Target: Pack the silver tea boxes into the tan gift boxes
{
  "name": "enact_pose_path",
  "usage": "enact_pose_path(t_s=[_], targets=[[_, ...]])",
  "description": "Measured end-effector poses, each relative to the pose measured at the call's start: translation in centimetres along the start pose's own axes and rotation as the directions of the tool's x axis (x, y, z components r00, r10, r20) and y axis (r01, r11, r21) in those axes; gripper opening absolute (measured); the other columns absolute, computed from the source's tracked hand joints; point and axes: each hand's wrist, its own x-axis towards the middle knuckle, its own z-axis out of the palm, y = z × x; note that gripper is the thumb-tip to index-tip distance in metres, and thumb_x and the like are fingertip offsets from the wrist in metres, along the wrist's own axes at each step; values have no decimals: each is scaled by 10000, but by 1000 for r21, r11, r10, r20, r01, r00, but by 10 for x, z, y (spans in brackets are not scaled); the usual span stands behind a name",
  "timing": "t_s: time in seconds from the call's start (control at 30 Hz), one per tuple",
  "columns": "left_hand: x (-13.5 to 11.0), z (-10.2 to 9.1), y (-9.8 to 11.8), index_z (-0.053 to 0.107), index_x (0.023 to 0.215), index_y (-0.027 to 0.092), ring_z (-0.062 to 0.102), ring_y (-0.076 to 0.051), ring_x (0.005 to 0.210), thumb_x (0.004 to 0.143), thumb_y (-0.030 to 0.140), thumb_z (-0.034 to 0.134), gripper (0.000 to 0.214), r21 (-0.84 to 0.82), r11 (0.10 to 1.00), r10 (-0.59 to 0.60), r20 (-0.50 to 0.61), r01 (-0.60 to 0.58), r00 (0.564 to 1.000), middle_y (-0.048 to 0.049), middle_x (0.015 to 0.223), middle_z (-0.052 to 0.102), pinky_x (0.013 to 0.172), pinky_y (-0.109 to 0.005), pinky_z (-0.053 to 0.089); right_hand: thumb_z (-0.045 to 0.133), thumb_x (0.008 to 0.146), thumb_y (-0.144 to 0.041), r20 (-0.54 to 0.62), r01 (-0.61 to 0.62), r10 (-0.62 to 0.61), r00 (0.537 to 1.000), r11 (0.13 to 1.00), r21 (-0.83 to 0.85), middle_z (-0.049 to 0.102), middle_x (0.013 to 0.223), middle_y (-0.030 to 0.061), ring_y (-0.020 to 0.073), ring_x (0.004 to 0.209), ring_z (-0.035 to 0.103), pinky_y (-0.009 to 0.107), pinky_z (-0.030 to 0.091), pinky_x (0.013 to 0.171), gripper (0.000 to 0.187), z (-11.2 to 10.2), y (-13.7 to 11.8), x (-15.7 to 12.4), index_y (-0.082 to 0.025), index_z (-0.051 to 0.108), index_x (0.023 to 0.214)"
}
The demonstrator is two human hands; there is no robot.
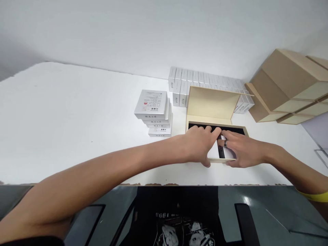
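A beige gift box (212, 102) lies on the white table with its lid tilted up at the back and a black lining (233, 130) inside. My left hand (201, 143) and my right hand (241, 148) both rest palm down inside it, fingers stretched over small white boxes (214, 152) set into the lining. The fingertips of the two hands meet near the middle. A dark ring sits on a finger of my right hand, and a yellow band is on that arm.
A stack of silver-white flat boxes (155, 112) stands left of the gift box. A row of several more upright ones (205, 82) lines the wall behind it. Closed beige gift boxes (287, 82) are piled at the right. The table's front edge runs just below my hands.
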Motion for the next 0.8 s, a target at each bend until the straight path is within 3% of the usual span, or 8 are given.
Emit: enact_pose_path(t_s=[0.17,0.23,0.33,0.4,0.47,0.57,0.67,0.8], targets=[[-31,29,-4,428,1404,103,596,-357,1285,732,299,939,867,-29,998,40,-284,-50,958,-181,1417,601,1069,-483,506,791,796,-488,-23,-7,8,1000,999,49,448,1469,232,476,1384,432,631,455,1093,647,-4,-2,-15,-155,639,1329],[-52,51,-8,451,1364,127,572,-349,1318,773,296,903,763,-50,987,106,-504,-152,857,-179,1438,594,1078,-479,510,811,794,-605,-105,34,-23,994,994,102,277,1666,154,467,1531,271,634,387,1186,802,-16,-3,-33,-250,566,1471],[-85,88,-15,501,1287,179,608,-257,1252,908,269,758,467,-142,957,80,-706,-252,704,-111,1347,654,1035,-388,534,714,887,-703,-287,101,-39,957,974,203,374,1649,44,333,1477,426,510,429,1194,720,-43,8,-52,-365,525,1494],[-101,110,-18,551,1162,205,614,-205,1223,971,211,657,219,-198,942,26,-761,-271,648,-70,1266,682,1035,-342,521,677,928,-684,-477,64,41,878,977,202,571,1478,60,285,1347,551,457,443,1174,588,-60,28,-46,-307,621,1376],[-110,124,-19,569,1056,211,604,-188,1234,977,133,612,119,-200,944,-7,-809,-263,588,-61,1222,687,1058,-333,501,715,903,-645,-709,-106,149,689,989,105,545,1490,134,308,1356,527,471,386,1204,664,-72,55,-23,-205,604,1389],[-116,137,-16,577,1020,203,597,-179,1250,949,50,602,171,-197,953,-54,-860,-232,507,-71,1199,679,1073,-320,492,769,891,-501,-619,-415,329,713,910,6,388,1610,206,345,1461,424,477,368,1210,885,-82,94,25,-113,385,1588],[-118,147,-10,578,1019,208,631,-143,1180,955,52,579,168,-252,939,-98,-849,-235,519,-62,1160,679,1014,-266,520,541,1017,-346,-528,-500,411,743,866,-29,645,1334,155,350,1277,587,516,465,1086,481,-91,111,54,-173,586,1463],[-122,161,-4,575,1012,210,666,-142,1119,967,91,552,129,-331,908,-158,-838,-257,523,-75,1153,680,941,-260,563,351,1061,-331,-459,-538,445,769,838,-90,706,1040,136,320,1031,655,478,514,899,487,-98,98,31,-213,635,1438]])
